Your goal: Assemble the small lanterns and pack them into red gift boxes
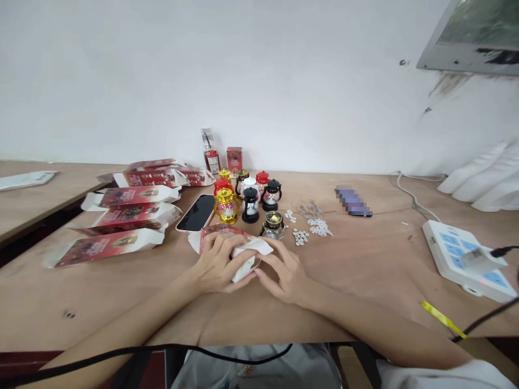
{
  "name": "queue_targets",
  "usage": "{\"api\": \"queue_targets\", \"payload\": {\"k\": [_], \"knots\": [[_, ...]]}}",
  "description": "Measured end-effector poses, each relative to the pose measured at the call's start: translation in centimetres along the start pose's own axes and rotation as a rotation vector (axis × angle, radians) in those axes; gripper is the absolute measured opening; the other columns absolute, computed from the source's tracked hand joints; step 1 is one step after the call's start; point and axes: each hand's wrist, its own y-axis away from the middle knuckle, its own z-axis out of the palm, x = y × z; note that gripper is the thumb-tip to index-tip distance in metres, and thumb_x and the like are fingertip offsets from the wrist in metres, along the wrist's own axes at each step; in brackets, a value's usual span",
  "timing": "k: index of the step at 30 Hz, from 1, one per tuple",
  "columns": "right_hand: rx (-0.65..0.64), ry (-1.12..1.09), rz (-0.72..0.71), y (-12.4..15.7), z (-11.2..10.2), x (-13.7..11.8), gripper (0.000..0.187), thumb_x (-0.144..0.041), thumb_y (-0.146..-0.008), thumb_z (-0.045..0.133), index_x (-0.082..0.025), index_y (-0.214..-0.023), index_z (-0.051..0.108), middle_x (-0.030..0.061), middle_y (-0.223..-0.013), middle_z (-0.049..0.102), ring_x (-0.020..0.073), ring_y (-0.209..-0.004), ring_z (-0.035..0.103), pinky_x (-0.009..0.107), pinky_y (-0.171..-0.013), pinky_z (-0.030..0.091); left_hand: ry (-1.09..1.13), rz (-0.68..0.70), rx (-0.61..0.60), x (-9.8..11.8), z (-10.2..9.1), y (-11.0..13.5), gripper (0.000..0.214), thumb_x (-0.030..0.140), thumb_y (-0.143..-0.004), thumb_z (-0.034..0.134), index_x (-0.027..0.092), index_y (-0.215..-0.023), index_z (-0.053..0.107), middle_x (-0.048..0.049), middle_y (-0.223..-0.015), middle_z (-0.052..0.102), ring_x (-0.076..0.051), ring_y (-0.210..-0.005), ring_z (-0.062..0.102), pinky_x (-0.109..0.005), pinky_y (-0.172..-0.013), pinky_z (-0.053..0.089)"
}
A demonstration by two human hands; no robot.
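A red-and-white printed cardboard box (242, 265) is held low over the table, lying on its side with white flaps showing at its right end. My left hand (219, 263) wraps round it from the left, fingers over the top. My right hand (288, 273) pinches at the flap end, thumb and fingertips against the card. What is inside the box is hidden. Just beyond my right fingers stands a black-and-gold mini lantern (273, 226). Behind the box are a gold lantern (226, 206), a black lantern (251, 205) and several more in red, white, black and bronze.
Several flattened-open red boxes (133, 216) lie at the left, beside a phone (198, 212). Right of the lanterns are round metal-looking discs (300, 236), white plastic bits (319, 227) and small wire pieces (310, 208). A power strip (466, 259) sits far right; a black cable (162, 347) crosses in front.
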Motion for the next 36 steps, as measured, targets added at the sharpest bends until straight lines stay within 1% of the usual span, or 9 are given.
{"api": "queue_targets", "payload": {"k": [4, 7, 12, 16, 19, 22, 27, 31, 36], "knots": [[-0.005, 0.101, -0.087, 0.1, -0.1, 0.4, 0.027, -0.023, -0.086, 0.054, -0.021, -0.112, 0.059, 0.0161, -0.127, 0.054, 0.0227, -0.106, 0.062, 0.034, -0.084, 0.056, 0.065, -0.019, 0.014, 0.2, 0.1, 0.0, 0.036, 0.04, -0.08, 0.052, 0.015, -0.106, 0.055, -0.0122, -0.092, 0.056, -0.025, -0.083, 0.052, -0.038, -0.071, 0.036], [-0.038, 0.173, -0.095, 0.0, 0.0, 0.5, 0.025, -0.026, -0.087, 0.053, -0.02, -0.11, 0.061, 0.0176, -0.126, 0.056, 0.0238, -0.102, 0.063, 0.035, -0.081, 0.056, 0.054, -0.016, 0.026, 0.2, 0.3, 0.0, 0.03, 0.035, -0.078, 0.053, 0.015, -0.101, 0.056, -0.011, -0.087, 0.055, -0.023, -0.076, 0.05, -0.036, -0.067, 0.037], [-0.043, 0.231, -0.142, -0.3, -0.1, 0.4, 0.019, -0.024, -0.088, 0.051, -0.015, -0.1, 0.062, 0.0178, -0.112, 0.065, 0.0234, -0.087, 0.067, 0.034, -0.072, 0.057, 0.048, 0.035, 0.068, 0.1, 0.6, 0.1, 0.023, 0.029, -0.076, 0.057, 0.015, -0.093, 0.054, -0.0102, -0.083, 0.055, -0.021, -0.072, 0.05, -0.034, -0.062, 0.04], [-0.039, 0.128, -0.083, -0.2, -0.3, 0.2, 0.032, -0.024, -0.09, 0.05, -0.007, -0.117, 0.054, 0.0204, -0.114, 0.064, 0.0241, -0.102, 0.065, 0.033, -0.082, 0.057, 0.116, 0.027, 0.103, -0.1, 0.6, 0.2, 0.022, 0.031, -0.075, 0.057, 0.018, -0.092, 0.051, -0.0073, -0.082, 0.054, -0.02, -0.073, 0.052, -0.034, -0.061, 0.044], [-0.034, -0.002, -0.046, 0.0, -0.2, 0.1, 0.04, -0.022, -0.092, 0.049, -0.009, -0.13, 0.046, 0.018, -0.118, 0.063, 0.0216, -0.112, 0.061, 0.031, -0.09, 0.055, 0.157, 0.023, 0.149, -0.2, 0.7, 0.4, 0.021, 0.029, -0.074, 0.06, 0.021, -0.089, 0.048, -0.0049, -0.084, 0.054, -0.019, -0.076, 0.056, -0.035, -0.066, 0.047], [0.008, -0.112, -0.014, 0.2, 0.0, 0.1, 0.043, -0.02, -0.092, 0.05, -0.014, -0.134, 0.044, 0.0152, -0.118, 0.063, 0.0198, -0.113, 0.061, 0.031, -0.093, 0.054, 0.229, -0.005, 0.195, -0.2, 0.9, 0.8, 0.024, 0.025, -0.071, 0.064, 0.022, -0.085, 0.045, -0.0018, -0.086, 0.056, -0.018, -0.08, 0.06, -0.036, -0.071, 0.049], [0.103, -0.209, 0.057, 0.1, 0.1, 0.1, 0.037, -0.016, -0.091, 0.053, -0.021, -0.128, 0.052, 0.0104, -0.11, 0.066, 0.0164, -0.103, 0.065, 0.029, -0.088, 0.056, 0.323, -0.059, 0.245, -0.2, 1.3, 1.3, 0.027, 0.018, -0.068, 0.068, 0.021, -0.082, 0.045, -0.0002, -0.088, 0.057, -0.017, -0.083, 0.064, -0.036, -0.074, 0.05], [0.114, -0.243, 0.114, 0.0, -0.1, 0.0, 0.032, -0.016, -0.09, 0.055, -0.023, -0.12, 0.058, 0.0074, -0.101, 0.068, 0.0148, -0.092, 0.068, 0.025, -0.079, 0.058, 0.446, -0.019, 0.233, -0.1, 1.6, 1.7, 0.022, 0.011, -0.072, 0.061, 0.021, -0.083, 0.045, -0.0015, -0.091, 0.057, -0.018, -0.087, 0.065, -0.039, -0.078, 0.053], [0.118, -0.267, 0.153, -0.3, -0.6, 0.1, 0.029, -0.01, -0.091, 0.047, -0.021, -0.111, 0.063, 0.0067, -0.094, 0.068, 0.0139, -0.085, 0.067, 0.025, -0.073, 0.056, 0.529, 0.03, 0.185, 0.0, 1.9, 1.8, 0.025, 0.004, -0.07, 0.055, 0.019, -0.089, 0.048, -0.0046, -0.097, 0.056, -0.02, -0.096, 0.063, -0.042, -0.082, 0.056]]}}
